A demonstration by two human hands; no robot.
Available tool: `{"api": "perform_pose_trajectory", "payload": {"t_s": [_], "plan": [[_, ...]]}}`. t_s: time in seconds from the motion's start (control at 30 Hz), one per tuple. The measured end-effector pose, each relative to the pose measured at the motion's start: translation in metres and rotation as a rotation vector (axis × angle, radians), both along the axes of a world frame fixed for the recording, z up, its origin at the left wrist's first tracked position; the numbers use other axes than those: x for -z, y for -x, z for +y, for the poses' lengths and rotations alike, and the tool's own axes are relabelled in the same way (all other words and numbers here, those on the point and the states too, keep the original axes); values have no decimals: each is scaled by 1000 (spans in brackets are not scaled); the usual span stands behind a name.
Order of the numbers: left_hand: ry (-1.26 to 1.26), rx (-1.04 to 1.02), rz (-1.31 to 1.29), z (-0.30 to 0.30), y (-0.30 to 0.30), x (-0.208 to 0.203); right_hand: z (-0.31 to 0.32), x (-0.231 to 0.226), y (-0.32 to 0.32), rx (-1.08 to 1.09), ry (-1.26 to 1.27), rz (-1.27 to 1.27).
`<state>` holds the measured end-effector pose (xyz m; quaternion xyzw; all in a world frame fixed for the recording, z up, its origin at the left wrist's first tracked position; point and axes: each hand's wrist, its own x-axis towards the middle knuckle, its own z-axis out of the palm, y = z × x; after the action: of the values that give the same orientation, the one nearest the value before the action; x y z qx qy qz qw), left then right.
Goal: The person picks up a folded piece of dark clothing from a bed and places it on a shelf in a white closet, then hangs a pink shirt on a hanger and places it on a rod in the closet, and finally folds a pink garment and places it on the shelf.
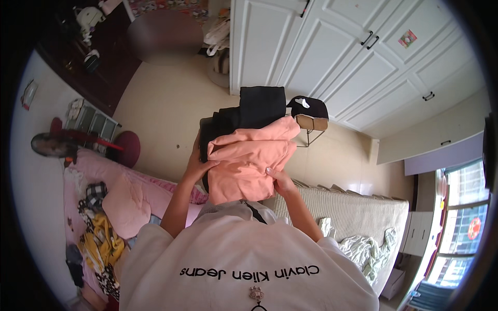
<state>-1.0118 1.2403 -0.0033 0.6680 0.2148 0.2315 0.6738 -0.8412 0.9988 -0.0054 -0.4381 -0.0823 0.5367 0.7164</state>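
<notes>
Here's the soft salmon-pink folded cloth [244, 168], held at waist height, overlapping matte-black folded fabric [262, 108]. Left hand [196, 167] and right hand [281, 181] clasp opposite sides, thumbs on top, probably to steady loose layers; fingers underneath are hidden. Beyond stands a black-topped, thin-legged stool [309, 107].

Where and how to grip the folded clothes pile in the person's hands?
Likely by its two sides, from below: fingers under the black clothes, thumbs over the peach garment. Its layers look soft, loose and offset, so pinching only the top could let them slide apart. Left hand and right hand sit at opposite sides.
</notes>
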Motion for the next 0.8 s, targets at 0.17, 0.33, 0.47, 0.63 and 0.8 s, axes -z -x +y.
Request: {"api": "perform_pose_trajectory", "payload": {"t_s": [0.17,0.33,0.47,0.63,0.8], "plan": [[141,135,187,31,-53,9,13,7,-34,41,59,3],[93,148,103,65,-130,6,40,4,-70,182,108,-9],[24,260,57,106,-192,1,67,-12,-101,263,54,14],[-5,428,77,137,-266,-19,90,-8,-129,458,32,27],[47,616,102,123,-330,-24,84,-10,-139,676,13,-37]]}}
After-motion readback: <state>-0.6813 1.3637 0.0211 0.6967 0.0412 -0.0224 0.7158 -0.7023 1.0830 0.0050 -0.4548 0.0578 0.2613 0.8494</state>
